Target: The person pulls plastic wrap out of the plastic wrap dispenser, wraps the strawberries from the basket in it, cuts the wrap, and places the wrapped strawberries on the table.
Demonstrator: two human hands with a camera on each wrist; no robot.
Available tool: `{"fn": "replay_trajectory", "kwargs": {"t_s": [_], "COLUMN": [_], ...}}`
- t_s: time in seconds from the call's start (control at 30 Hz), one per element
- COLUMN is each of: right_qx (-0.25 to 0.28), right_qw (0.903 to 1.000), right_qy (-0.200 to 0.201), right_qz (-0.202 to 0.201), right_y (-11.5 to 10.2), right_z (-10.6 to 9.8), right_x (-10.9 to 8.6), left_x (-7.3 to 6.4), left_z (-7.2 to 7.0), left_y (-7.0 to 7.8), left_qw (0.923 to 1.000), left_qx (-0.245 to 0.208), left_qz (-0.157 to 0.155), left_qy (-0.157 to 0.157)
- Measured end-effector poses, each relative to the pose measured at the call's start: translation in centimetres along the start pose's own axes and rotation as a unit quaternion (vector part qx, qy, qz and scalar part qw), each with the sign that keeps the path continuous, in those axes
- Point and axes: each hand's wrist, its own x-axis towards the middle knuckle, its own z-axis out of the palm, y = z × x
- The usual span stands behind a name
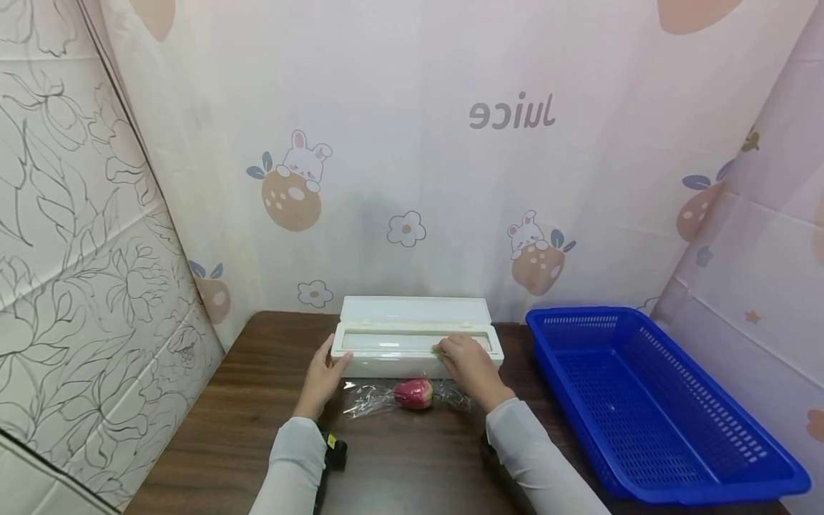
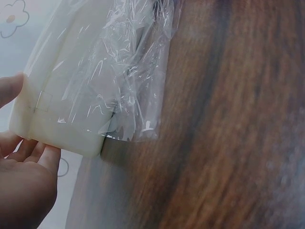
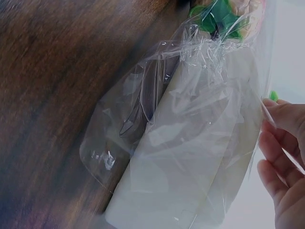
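Note:
A white cling film dispenser [image 1: 393, 368] lies lengthwise at the table's back, its lid raised. My left hand [image 1: 322, 380] grips its left end, the thumb at the front edge and the fingers round the end. On the top, right of the middle, my right hand [image 1: 473, 366] pinches a small green slide cutter [image 1: 437, 350], mostly hidden by the fingers. Clear cling film [image 1: 370, 399] hangs over the dispenser's front and spreads wrinkled on the table. Within the film sits a red fruit [image 1: 413, 394] with a pale end; green leaves [image 3: 218, 20] show in the right wrist view.
A large blue plastic basket [image 1: 558, 390] stands to the right of the dispenser. The brown wooden table [image 1: 225, 429] meets a patterned curtain [image 1: 405, 164] at the back. Another drawn-flower curtain [image 1: 84, 250] hangs on the left.

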Motion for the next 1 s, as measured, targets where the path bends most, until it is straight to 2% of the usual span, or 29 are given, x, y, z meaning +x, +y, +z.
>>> {"fn": "replay_trajectory", "kwargs": {"t_s": [0.2, 0.5, 0.8, 1.0], "right_qx": [0.008, 0.021, 0.019, 0.031], "right_qw": [0.9997, 0.9989, 0.9984, 0.9973], "right_qy": [-0.022, -0.038, -0.013, -0.015], "right_qz": [0.009, -0.015, -0.052, -0.065], "right_y": [0.03, 0.3, 0.56, 0.56], "right_z": [0.0, 0.12, 0.31, 0.46], "right_x": [-0.04, 0.14, 0.15, 0.25], "left_x": [-0.03, 0.0, -0.08, -0.17], "left_z": [-0.03, -0.03, 0.0, 0.0], "left_y": [0.09, 0.03, 0.12, 0.03], "left_qw": [1.0, 1.0, 1.0, 1.0], "left_qx": [-0.004, 0.002, 0.001, 0.001], "left_qz": [0.001, -0.001, 0.006, 0.007], "left_qy": [-0.002, -0.001, -0.002, -0.004]}}
